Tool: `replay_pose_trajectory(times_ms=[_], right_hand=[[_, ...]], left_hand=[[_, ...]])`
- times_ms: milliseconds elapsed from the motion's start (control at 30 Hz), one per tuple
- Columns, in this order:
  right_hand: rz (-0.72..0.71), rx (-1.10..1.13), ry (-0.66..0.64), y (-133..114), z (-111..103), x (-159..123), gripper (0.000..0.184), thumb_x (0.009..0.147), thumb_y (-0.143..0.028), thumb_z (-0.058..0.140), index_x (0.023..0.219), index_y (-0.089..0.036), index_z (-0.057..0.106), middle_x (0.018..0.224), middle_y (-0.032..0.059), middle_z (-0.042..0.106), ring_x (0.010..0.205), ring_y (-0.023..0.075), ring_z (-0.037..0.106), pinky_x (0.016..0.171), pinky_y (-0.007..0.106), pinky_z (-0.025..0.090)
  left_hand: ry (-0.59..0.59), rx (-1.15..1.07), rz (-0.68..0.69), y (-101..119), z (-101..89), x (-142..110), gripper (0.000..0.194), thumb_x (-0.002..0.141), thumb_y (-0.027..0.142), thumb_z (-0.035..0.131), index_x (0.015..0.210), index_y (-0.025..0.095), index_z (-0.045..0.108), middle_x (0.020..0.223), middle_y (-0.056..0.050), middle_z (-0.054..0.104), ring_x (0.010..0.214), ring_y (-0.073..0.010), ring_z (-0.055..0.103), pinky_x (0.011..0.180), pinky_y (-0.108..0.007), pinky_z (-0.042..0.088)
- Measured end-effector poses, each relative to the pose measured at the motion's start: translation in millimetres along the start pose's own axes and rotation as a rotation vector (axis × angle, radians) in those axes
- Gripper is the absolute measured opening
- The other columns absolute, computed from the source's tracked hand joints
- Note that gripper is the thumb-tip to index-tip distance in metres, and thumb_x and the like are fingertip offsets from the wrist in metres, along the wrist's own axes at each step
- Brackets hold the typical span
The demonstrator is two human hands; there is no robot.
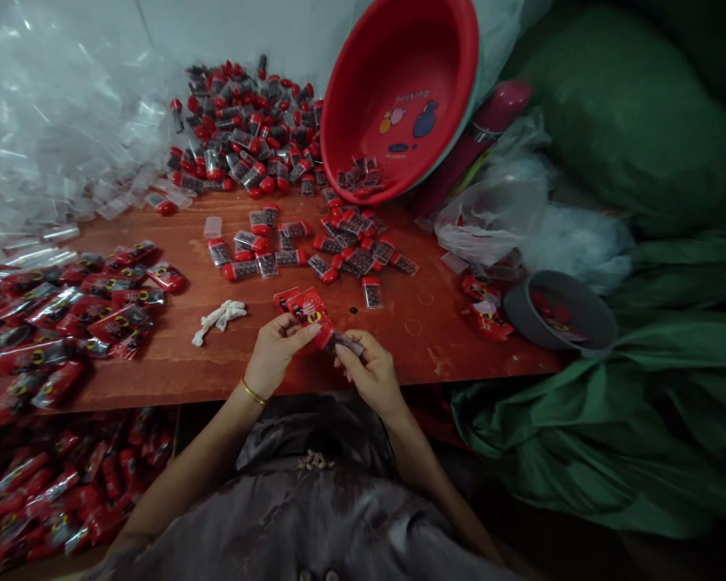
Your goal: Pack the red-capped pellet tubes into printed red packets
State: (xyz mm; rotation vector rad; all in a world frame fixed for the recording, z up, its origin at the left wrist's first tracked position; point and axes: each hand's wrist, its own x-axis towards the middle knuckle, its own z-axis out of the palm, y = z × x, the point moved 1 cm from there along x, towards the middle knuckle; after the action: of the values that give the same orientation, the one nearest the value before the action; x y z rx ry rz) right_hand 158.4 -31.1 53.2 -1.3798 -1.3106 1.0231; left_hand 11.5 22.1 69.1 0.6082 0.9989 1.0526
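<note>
From my distant place, I am watching both hands working together above the front part of the tabletop [436,351]. My left hand [278,347] is pinching the red end of one small tube [339,340], and my right hand [370,373] is grasping its clear end, so the tube is lying between them, near the front edge. Just beyond the left fingers, red wrappers [307,305] are showing pale printing and a yellow-and-black mark; I am not able to read their words.

Farther in, loose tubes [290,229] with red caps and dark contents are lying scattered, and a big heap [242,129] is resting behind them. The red basin [375,60] is leaning to the right of this heap, showing the word "Duckling" upside down above coloured duck pictures. Wrapped packs [90,307] are covering the left side, and a grey bowl [523,313] is standing at the right, holding red pieces.
</note>
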Motion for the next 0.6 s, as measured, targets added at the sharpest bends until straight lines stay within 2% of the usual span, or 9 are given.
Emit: replay_pose_trajectory(times_ms=[100,267,433,500,600], right_hand=[[0.024,0.059,0.036,2,6,3,0.023,0.085,-0.042,0.053,0.088,-0.019,0.054,0.061,-0.0038,0.058,0.042,0.007,0.046,0.043,0.019,0.038],[0.018,0.046,0.191,8,13,7,0.024,0.086,-0.043,0.052,0.091,-0.02,0.054,0.063,-0.0032,0.059,0.041,0.0069,0.046,0.042,0.02,0.038],[-0.003,0.045,0.158,8,20,6,0.025,0.087,-0.044,0.051,0.094,-0.02,0.053,0.066,-0.0027,0.06,0.043,0.0071,0.046,0.043,0.021,0.039],[0.006,0.08,0.165,7,22,7,0.025,0.088,-0.044,0.05,0.092,-0.02,0.052,0.065,-0.0037,0.058,0.041,0.0066,0.044,0.042,0.021,0.039],[0.023,0.055,0.205,7,24,10,0.024,0.087,-0.044,0.05,0.092,-0.02,0.052,0.058,-0.0057,0.053,0.042,0.0078,0.046,0.042,0.021,0.039]], left_hand=[[0.001,-0.01,-0.003,-8,2.0,1,0.039,0.044,0.029,0.087,0.076,0.013,0.07,0.071,-0.001,0.071,0.061,-0.0098,0.061,0.066,-0.022,0.048],[-0.025,0.0,-0.022,-18,4.0,1,0.037,0.048,0.03,0.086,0.078,0.013,0.072,0.073,-0.002,0.071,0.064,-0.0099,0.061,0.069,-0.023,0.048],[0.003,-0.01,-0.003,-14,2.1,5,0.032,0.051,0.038,0.084,0.064,0.014,0.069,0.057,0.002,0.063,0.046,-0.0048,0.047,0.052,-0.02,0.041],[-0.016,0.009,-0.017,-15,3.3,6,0.034,0.05,0.038,0.084,0.067,0.013,0.07,0.059,0.001,0.065,0.049,-0.0064,0.05,0.054,-0.021,0.042],[-0.031,0.04,0.019,-18,6.7,7,0.036,0.049,0.035,0.085,0.073,0.014,0.071,0.07,-0.002,0.07,0.063,-0.0116,0.06,0.066,-0.024,0.048]])
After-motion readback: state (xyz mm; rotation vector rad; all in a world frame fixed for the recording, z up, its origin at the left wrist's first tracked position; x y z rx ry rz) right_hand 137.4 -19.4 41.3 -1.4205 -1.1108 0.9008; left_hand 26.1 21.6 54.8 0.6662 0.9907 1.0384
